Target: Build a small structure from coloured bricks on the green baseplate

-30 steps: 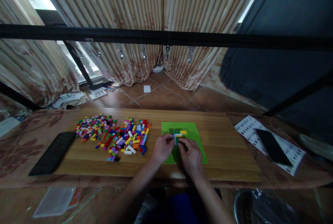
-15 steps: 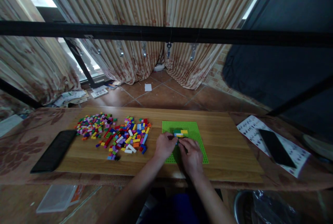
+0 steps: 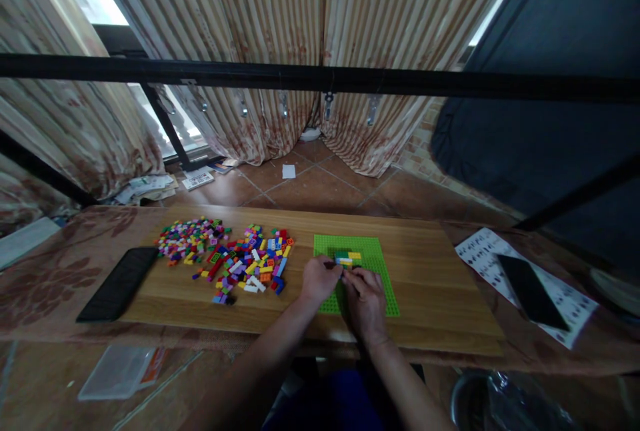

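A green studded baseplate point(image 3: 373, 247) lies on the wooden board. On it stands a small build of toy bricks point(image 3: 354, 256) in green, yellow, white and blue. Just in front of these bricks, the fingertips of both hands come together. My left hand point(image 3: 321, 280), at the plate's left side, is closed in a pinch. Over the front part of the plate, my right hand point(image 3: 369, 302) is closed too, with its fingers bent toward the left fingertips. Whatever sits between the fingers is too small and too covered to name.
Left of the plate, loose toy bricks point(image 3: 255, 264) and a heap of smaller pieces point(image 3: 187, 239) lie on the wooden board point(image 3: 430, 284). A black flat case point(image 3: 117, 284) overlaps its left end. At right, a phone point(image 3: 533, 292) rests on a printed sheet point(image 3: 483, 244).
The whole view has shifted slightly with my head. Both hands keep their pinch at the brick build, and the right fingers have shifted a little.
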Demonstrator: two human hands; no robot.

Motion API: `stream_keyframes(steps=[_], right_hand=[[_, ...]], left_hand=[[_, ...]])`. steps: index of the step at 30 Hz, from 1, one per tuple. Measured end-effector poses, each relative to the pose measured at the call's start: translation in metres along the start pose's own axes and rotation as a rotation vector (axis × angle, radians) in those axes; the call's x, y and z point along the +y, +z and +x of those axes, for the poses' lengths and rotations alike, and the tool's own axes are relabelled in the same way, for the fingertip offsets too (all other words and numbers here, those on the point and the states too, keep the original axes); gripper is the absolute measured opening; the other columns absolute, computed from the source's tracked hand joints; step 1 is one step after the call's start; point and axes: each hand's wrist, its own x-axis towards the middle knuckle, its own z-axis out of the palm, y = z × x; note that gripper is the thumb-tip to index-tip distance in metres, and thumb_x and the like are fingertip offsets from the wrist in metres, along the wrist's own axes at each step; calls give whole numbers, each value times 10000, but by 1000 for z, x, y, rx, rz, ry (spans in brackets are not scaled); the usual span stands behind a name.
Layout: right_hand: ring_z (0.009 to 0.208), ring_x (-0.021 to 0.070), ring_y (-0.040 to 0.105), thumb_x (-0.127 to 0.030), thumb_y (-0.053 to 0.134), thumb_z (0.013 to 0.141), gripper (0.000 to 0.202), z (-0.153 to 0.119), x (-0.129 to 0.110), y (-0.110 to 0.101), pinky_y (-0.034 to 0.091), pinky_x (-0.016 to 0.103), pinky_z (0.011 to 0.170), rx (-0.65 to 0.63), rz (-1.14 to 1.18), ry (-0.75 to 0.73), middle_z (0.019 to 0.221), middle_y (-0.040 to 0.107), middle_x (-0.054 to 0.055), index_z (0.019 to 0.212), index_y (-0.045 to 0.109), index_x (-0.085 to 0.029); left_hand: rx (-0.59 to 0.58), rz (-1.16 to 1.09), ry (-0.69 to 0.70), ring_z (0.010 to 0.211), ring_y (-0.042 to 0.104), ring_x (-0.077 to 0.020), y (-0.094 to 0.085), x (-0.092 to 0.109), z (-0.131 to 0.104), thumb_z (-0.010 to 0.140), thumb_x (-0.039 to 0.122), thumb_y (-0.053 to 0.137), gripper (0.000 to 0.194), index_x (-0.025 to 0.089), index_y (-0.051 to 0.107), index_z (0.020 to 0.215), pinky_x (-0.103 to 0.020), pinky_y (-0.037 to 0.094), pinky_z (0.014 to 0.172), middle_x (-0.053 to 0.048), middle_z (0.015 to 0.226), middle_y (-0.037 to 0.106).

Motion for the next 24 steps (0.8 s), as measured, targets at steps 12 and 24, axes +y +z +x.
stream_keyframes(steps=[12,24], right_hand=[[955,225,567,-384,441,916,318,-37,17,-38,463,420,862,106,41,130,989,645,95,1039,675,-208],[952,299,603,-573,400,857,500,-58,55,-53,457,466,894,80,-79,202,993,667,145,962,676,-169]], left_hand=[[7,-48,104,684,613,-138,-9,-1,-33,842,203,500,173,175,669,819,-225,429,618,-15,722,672],[38,-91,195,759,627,-167,-59,-45,-93,823,198,497,190,188,650,935,-249,477,680,-52,869,673]])
